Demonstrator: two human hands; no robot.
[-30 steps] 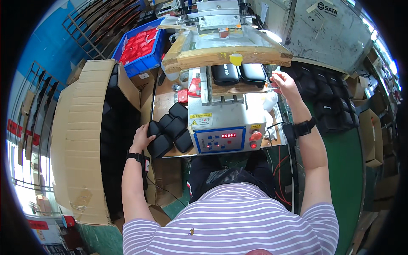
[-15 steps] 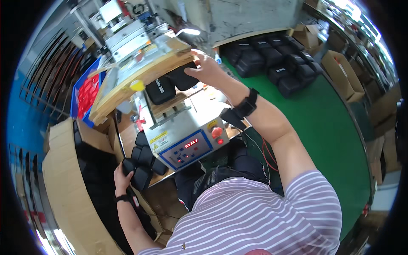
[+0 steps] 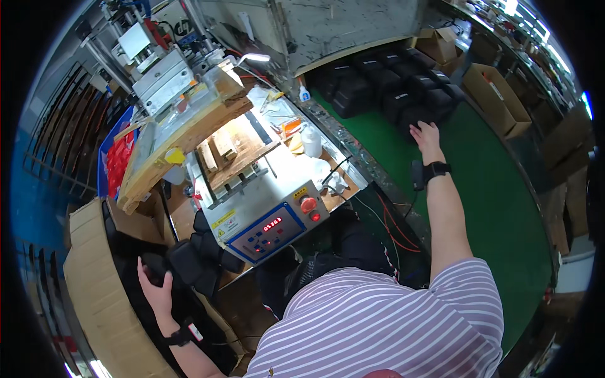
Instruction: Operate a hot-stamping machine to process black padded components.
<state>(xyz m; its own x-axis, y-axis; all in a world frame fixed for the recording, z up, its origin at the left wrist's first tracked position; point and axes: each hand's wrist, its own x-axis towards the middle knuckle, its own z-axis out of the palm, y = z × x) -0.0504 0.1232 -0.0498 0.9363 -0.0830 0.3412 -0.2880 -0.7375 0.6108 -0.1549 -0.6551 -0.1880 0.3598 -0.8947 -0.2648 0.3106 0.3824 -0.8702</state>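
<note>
My left hand (image 3: pixel 157 296) is at the left, by the open carton, with its thumb and fingers around a black zip case (image 3: pixel 153 268). Next to it, several more black cases (image 3: pixel 195 258) lie in a heap on the bench's left edge. Far out to the right, my right hand (image 3: pixel 428 140) has its fingers stretched out at the near edge of a pile of black cases (image 3: pixel 403 97), touching or just beside the nearest one. In front of me stands a press machine with a control box (image 3: pixel 268 230); its wooden jig (image 3: pixel 239 160) holds no case.
A wood-framed screen (image 3: pixel 183 138) hangs tilted above the jig. A large carton (image 3: pixel 94 271) with black contents stands at left, a blue bin of red pieces (image 3: pixel 118 157) behind it. A white bottle (image 3: pixel 311 142), lamp (image 3: pixel 255 57) and loose cables lie around the bench. Green surface (image 3: pixel 491 208) at right.
My right hand has gone from the jig to the pile at right, and both cases have left the jig. My left hand has moved left and nearer, away from the heap, with a case.
</note>
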